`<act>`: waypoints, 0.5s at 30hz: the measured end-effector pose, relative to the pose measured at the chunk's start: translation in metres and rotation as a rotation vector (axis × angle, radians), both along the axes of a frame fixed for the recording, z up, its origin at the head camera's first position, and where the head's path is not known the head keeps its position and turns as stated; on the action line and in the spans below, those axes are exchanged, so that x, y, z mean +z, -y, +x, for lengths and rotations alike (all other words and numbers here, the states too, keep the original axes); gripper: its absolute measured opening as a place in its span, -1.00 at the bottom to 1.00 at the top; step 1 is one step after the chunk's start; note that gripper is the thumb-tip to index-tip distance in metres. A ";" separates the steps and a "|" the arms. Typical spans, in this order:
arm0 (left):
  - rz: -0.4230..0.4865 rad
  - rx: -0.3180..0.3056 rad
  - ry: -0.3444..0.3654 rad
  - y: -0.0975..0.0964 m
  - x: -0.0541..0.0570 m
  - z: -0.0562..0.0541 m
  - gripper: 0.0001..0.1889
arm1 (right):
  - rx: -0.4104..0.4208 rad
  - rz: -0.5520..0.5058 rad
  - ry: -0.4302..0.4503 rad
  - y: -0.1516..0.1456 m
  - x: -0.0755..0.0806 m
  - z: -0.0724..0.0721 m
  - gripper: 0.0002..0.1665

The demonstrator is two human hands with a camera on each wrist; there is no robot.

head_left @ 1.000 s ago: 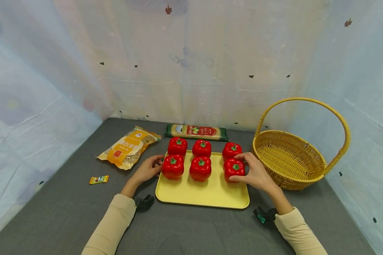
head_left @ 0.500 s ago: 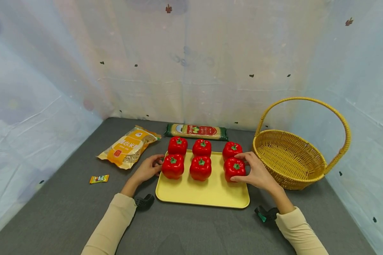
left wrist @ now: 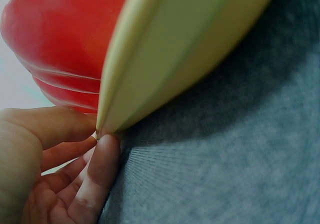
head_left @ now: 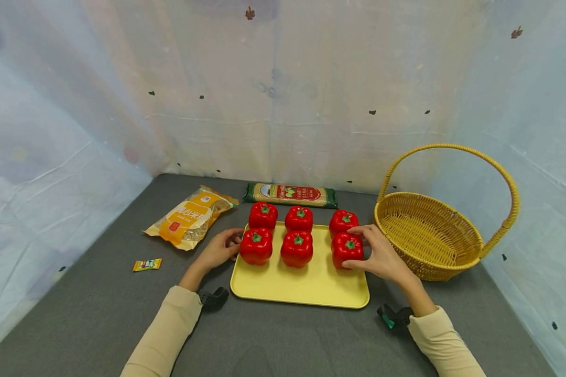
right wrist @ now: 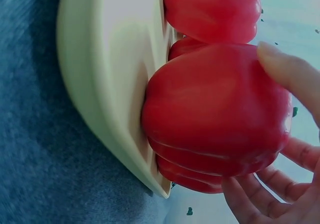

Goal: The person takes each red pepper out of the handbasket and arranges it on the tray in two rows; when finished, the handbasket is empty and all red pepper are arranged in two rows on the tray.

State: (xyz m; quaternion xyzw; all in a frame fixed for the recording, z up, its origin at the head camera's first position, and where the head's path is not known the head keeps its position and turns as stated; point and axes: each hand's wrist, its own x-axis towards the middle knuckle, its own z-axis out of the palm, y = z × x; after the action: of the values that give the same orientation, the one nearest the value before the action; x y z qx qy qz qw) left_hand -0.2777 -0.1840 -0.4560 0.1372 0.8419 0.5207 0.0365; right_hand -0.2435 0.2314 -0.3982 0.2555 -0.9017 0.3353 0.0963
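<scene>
Several red bell peppers with green stems stand in two rows on a yellow tray (head_left: 297, 289). My right hand (head_left: 381, 255) grips the front right bell pepper (head_left: 344, 254) from its right side. In the right wrist view, the thumb lies on one side of that pepper and the fingers curl along the other; its base is down at the tray. At the tray's left edge, my left hand (head_left: 218, 250) pinches the rim between thumb and fingers, as the left wrist view shows. The front left bell pepper (head_left: 256, 250) stands right beside those fingertips.
A yellow wicker basket (head_left: 453, 264) with a tall handle stands to the right. Behind the tray lies a long green-and-red packet (head_left: 294, 195). On the left are an orange food bag (head_left: 188, 217) and a small sachet (head_left: 147, 265) on the grey tabletop (head_left: 283, 340).
</scene>
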 end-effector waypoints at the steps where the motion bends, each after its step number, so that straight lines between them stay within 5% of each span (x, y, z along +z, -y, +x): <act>1: 0.000 -0.001 0.000 0.000 0.001 0.001 -0.52 | 0.002 0.003 -0.004 0.000 0.000 0.000 -0.16; 9: -0.006 -0.018 -0.010 -0.008 0.031 0.020 -0.54 | 0.020 0.002 0.000 -0.001 0.000 0.000 -0.21; 15: -0.005 -0.012 -0.005 -0.010 0.035 0.024 -0.54 | 0.024 0.001 0.000 -0.001 -0.001 0.000 -0.19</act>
State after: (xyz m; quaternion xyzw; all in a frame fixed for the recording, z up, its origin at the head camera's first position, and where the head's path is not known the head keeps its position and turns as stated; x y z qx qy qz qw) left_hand -0.2535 -0.1745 -0.4213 0.1433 0.8424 0.5181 0.0377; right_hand -0.2439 0.2325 -0.3988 0.2663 -0.8988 0.3358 0.0920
